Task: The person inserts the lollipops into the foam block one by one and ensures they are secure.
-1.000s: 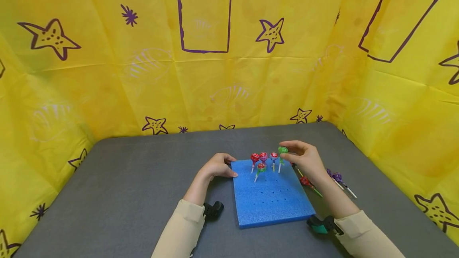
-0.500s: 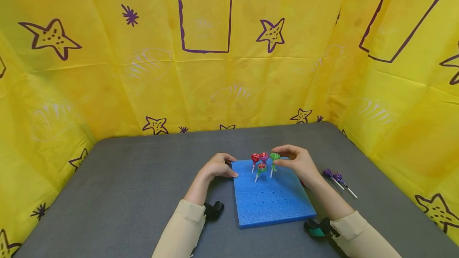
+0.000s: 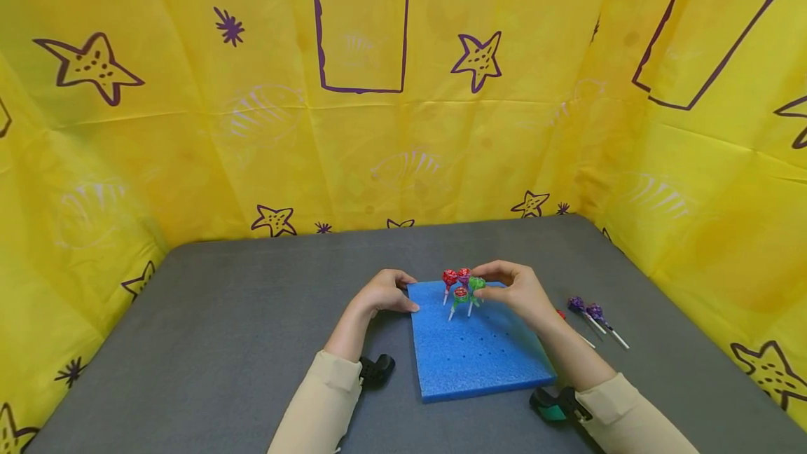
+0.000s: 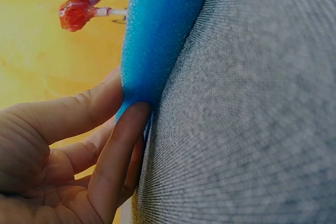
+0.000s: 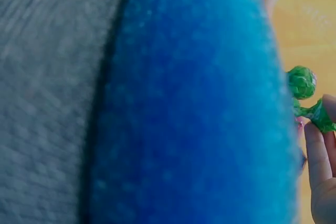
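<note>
My left hand [image 3: 387,291] grips the far left corner of a blue foam board [image 3: 479,366]; the left wrist view shows thumb and fingers pinching the foam [image 4: 152,35]. My right hand [image 3: 520,293] pinches the head of a green-wrapped lollipop [image 3: 476,284], its white stick pointing down over the board. Nearby, a red lollipop [image 3: 450,277], a pink-purple one [image 3: 464,273] and a red-and-green one [image 3: 461,293] stand in the foam. In the right wrist view the held lollipop [image 5: 321,116] is beside the standing green one [image 5: 302,82]. My right hand hides part of the board's far side.
Small holes dot the board's near half. On the grey table [image 3: 221,342], right of the board, lie two purple lollipops [image 3: 595,312] and a red one [image 3: 561,314] partly covered by my right forearm. A yellow patterned cloth [image 3: 353,153] walls the table's back and sides.
My right hand has carried the green lollipop left and slightly nearer, to beside the red-and-green one. It now covers another standing lollipop seen earlier. My left hand keeps its grip on the board.
</note>
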Action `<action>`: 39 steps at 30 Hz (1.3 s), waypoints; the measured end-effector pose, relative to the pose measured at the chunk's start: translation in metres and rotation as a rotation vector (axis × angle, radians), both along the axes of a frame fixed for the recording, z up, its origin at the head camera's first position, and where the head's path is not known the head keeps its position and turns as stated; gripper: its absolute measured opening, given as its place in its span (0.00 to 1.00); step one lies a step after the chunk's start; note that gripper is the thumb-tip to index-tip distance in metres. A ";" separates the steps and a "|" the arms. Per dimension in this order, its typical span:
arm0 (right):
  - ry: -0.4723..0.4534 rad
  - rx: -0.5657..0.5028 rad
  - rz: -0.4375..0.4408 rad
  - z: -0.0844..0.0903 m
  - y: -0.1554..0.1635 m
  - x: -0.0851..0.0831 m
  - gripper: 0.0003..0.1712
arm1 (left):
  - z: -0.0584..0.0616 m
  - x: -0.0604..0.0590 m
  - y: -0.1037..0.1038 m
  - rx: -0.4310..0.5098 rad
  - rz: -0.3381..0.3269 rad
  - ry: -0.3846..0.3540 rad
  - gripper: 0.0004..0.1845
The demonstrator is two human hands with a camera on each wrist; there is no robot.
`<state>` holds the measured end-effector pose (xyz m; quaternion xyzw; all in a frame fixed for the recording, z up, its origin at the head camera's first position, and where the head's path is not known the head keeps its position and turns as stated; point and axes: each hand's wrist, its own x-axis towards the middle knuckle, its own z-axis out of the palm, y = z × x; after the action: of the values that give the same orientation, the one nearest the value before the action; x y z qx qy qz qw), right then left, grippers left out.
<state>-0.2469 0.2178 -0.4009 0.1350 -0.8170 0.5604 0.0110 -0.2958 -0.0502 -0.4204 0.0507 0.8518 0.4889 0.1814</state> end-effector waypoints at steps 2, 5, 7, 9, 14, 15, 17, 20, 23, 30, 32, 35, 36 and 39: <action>0.001 0.002 0.003 0.000 0.000 0.000 0.17 | 0.000 0.000 0.000 0.000 -0.002 0.000 0.26; 0.003 0.004 0.009 0.000 0.000 0.000 0.17 | 0.000 0.000 0.000 0.002 -0.002 -0.004 0.25; 0.005 0.005 0.014 0.000 0.000 0.000 0.17 | 0.000 -0.001 -0.001 0.003 -0.001 -0.005 0.26; 0.006 0.006 0.019 0.000 0.000 0.000 0.17 | 0.000 -0.001 -0.001 0.005 0.000 -0.006 0.26; 0.007 0.019 0.026 -0.001 0.000 -0.002 0.18 | -0.001 0.000 -0.001 0.007 0.003 -0.006 0.25; 0.006 0.021 0.027 -0.001 0.001 -0.003 0.18 | -0.001 0.000 -0.001 0.007 0.003 -0.006 0.25; 0.007 0.024 0.030 -0.001 0.001 -0.003 0.18 | -0.001 0.000 -0.001 0.006 0.000 -0.005 0.26; 0.021 0.031 0.050 0.000 0.002 -0.004 0.18 | -0.001 -0.001 -0.001 0.002 -0.002 -0.002 0.26; 0.029 0.032 0.074 0.000 0.003 -0.004 0.17 | -0.001 -0.001 -0.001 0.001 -0.004 -0.003 0.26; 0.038 0.039 0.141 -0.003 0.005 -0.007 0.16 | -0.001 -0.001 -0.001 0.008 -0.009 -0.007 0.25; 0.038 0.043 0.150 -0.004 0.005 -0.007 0.16 | -0.001 -0.001 -0.001 0.008 -0.009 -0.005 0.25; 0.024 0.055 0.166 -0.003 0.006 -0.008 0.17 | -0.001 -0.001 0.000 0.014 -0.013 -0.004 0.25; 0.017 0.062 0.169 -0.003 0.007 -0.009 0.18 | -0.001 0.000 0.000 0.016 -0.012 -0.005 0.25; 0.005 0.087 0.181 -0.001 0.008 -0.010 0.18 | 0.000 -0.001 0.000 0.023 -0.008 -0.012 0.26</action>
<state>-0.2566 0.2256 -0.4015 0.2101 -0.8249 0.5229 -0.0437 -0.2964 -0.0505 -0.4207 0.0533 0.8449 0.4980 0.1878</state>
